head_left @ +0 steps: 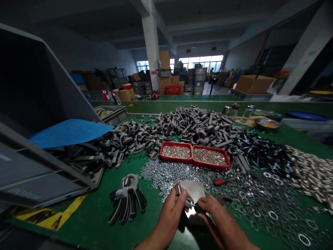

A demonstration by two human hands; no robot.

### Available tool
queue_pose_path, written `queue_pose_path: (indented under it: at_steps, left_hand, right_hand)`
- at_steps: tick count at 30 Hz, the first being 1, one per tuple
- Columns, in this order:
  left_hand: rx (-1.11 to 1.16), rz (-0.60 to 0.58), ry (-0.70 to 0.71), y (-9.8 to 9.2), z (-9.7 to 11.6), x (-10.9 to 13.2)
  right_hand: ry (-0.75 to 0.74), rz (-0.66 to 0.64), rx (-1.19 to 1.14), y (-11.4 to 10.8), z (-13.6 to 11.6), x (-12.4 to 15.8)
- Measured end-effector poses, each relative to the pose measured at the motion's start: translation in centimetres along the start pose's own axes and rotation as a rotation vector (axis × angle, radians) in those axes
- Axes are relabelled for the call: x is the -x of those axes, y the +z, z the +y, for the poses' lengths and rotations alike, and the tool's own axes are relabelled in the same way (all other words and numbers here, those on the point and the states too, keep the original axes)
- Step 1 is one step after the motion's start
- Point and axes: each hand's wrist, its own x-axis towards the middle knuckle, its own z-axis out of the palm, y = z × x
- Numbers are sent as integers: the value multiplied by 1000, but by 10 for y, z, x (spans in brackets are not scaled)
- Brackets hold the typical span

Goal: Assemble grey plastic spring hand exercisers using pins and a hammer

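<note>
Near the bottom centre, my left hand [171, 211] is closed around a hand grip part [186, 202] with a metal spring [178, 188] standing up at its top. Close on its right, my right hand [214, 210] pinches a black knob [197, 207] on a bolt that meets the grip part. Both hands are above a shiny metal plate [194, 189]. Several grey and black hand grips with springs [127, 198] lie together to the left. The lower part of the held piece is partly hidden by my fingers.
Two red trays [191, 158] of small metal pieces stand ahead, with a heap of grey handles [197, 125] behind. Nuts [158, 173], rings [273, 215], a red-handled tool [220, 182], black knobs [270, 152] and metal cylinders [312, 173] are spread about. A grey crate [39, 177] stands left.
</note>
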Motion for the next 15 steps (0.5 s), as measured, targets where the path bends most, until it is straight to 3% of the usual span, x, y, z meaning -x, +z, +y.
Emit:
queue_pose_path:
  at_steps: [5,10,12,15]
  left_hand:
    - [-96,1,61,-2,8,0]
    - [-245,45,182,-4,13,0]
    - [-307,15,248,-7,17,0]
    - [-380,-73,370,-13,19,-2]
  right_hand:
    - [-46,-21,12,-2,5,-1]
    - [60,-43,-124,-1,1,-3]
    - [207,-50,-327,1,-1,-6]
    - [587,-157,-911,7,-4,-15]
